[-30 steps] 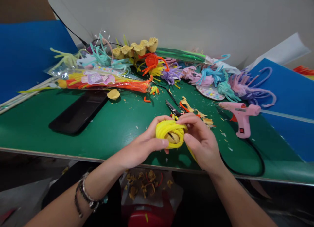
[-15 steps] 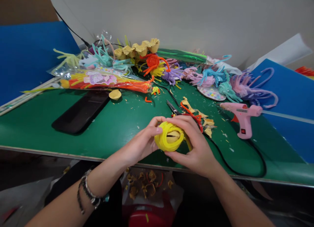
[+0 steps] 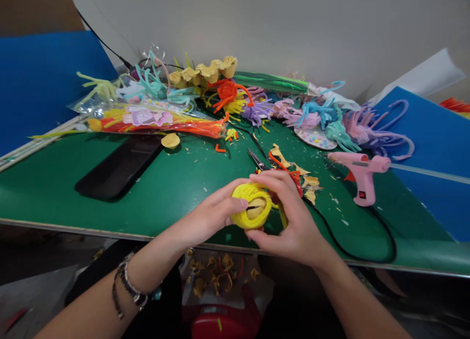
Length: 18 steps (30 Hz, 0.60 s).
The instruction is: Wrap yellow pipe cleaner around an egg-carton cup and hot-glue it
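Between my two hands, over the table's front edge, is a ball wound from yellow pipe cleaner (image 3: 240, 219) around a tan cardboard core (image 3: 257, 209) with a dark slit. My left hand (image 3: 216, 207) grips it from the left, its thumb pressed on the rim of the winding by the slit. My right hand (image 3: 290, 216) curls round the right side, with thumb below and fingers above. A yellow strand (image 3: 282, 215) hangs by the right palm. Just behind the right fingers lie scissors (image 3: 259, 162) with red handles, partly hidden by that hand.
A pink glue gun (image 3: 364, 175) lies at the right, its black cord looping along the table edge. Cardboard scraps (image 3: 311, 181) lie behind my right hand. A black phone (image 3: 117, 170) is at the left. Bagged pipe cleaners (image 3: 157, 124) and an egg carton (image 3: 209, 71) line the back.
The yellow ball has tilted slightly in my hands, so more of the cardboard core shows. My left thumb has slid inward over the rim, towards the slit.
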Motion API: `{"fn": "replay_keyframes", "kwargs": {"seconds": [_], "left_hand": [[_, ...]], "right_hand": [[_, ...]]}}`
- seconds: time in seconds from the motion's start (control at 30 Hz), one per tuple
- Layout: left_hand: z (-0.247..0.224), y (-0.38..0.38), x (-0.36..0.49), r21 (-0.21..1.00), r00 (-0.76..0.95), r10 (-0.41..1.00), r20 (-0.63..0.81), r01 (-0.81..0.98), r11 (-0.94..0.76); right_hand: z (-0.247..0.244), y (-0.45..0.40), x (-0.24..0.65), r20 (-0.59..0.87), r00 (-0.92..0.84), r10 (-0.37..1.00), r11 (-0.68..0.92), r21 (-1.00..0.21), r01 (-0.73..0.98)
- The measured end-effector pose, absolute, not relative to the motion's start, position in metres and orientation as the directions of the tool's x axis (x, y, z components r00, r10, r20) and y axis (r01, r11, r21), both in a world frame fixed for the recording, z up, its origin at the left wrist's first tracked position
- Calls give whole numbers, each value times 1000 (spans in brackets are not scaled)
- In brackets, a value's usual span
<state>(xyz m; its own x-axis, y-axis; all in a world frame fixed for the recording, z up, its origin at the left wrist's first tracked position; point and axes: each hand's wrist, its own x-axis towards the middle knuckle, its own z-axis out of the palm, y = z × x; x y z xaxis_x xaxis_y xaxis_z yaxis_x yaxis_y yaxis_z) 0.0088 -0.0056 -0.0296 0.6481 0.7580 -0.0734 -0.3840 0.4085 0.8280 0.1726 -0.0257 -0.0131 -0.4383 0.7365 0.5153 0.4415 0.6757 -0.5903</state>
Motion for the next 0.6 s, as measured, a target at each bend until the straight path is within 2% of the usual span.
{"fn": "replay_keyframes", "kwargs": {"seconds": [0.17,0.33,0.6], "left_hand": [[-28,-5,9,835,604,795,-61,-405,372],[-29,-4,9,837,624,781,-39,-407,367],[-31,-5,9,758,624,781,-27,-496,423]], "right_hand": [[-12,-24,174,563,-374,737,676,-616,404],[-11,-25,172,645,-238,726,665,-568,485],[-11,-27,170,548,-338,765,642,-617,455]]}}
